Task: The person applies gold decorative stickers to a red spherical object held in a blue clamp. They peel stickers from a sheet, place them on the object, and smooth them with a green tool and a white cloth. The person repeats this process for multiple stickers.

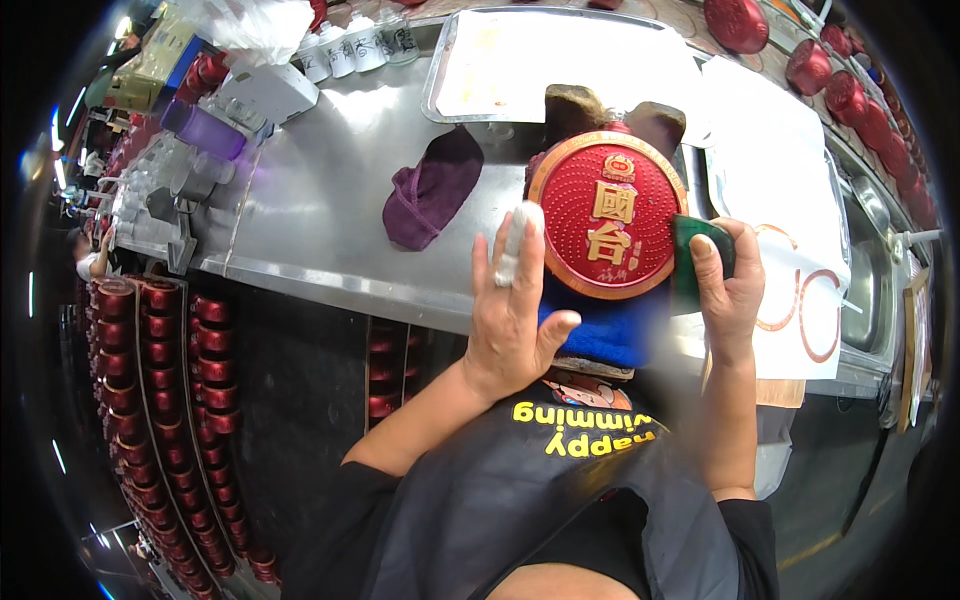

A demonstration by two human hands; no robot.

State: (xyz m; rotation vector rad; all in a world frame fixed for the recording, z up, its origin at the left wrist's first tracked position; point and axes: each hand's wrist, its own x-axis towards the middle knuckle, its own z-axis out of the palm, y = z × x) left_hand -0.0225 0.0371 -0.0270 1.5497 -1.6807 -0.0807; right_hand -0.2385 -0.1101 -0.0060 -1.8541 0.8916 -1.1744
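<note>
In front of me a round red piece [606, 215] with a gold rim and raised gold characters stands propped up, its studded face toward me. My right hand [733, 280] grips a dark green flat pad [688, 262] against the piece's right rim. My left hand [508, 318] is raised at the left of the rim, fingers stretched, with a white wrapping [510, 245] round one finger; whether it touches the rim I cannot tell. A blue cloth [600, 332] lies under the piece. Two dark brown blocks [572, 107] stick up behind it.
A crumpled purple cloth [432, 190] lies on the metal bench [330, 170]. Behind are a white-lined tray [560, 60] and white-capped bottles [350, 50]. White paper with red rings [800, 300] lies at right, beside a sink [870, 290]. Red round pieces fill racks [165, 400] at lower left.
</note>
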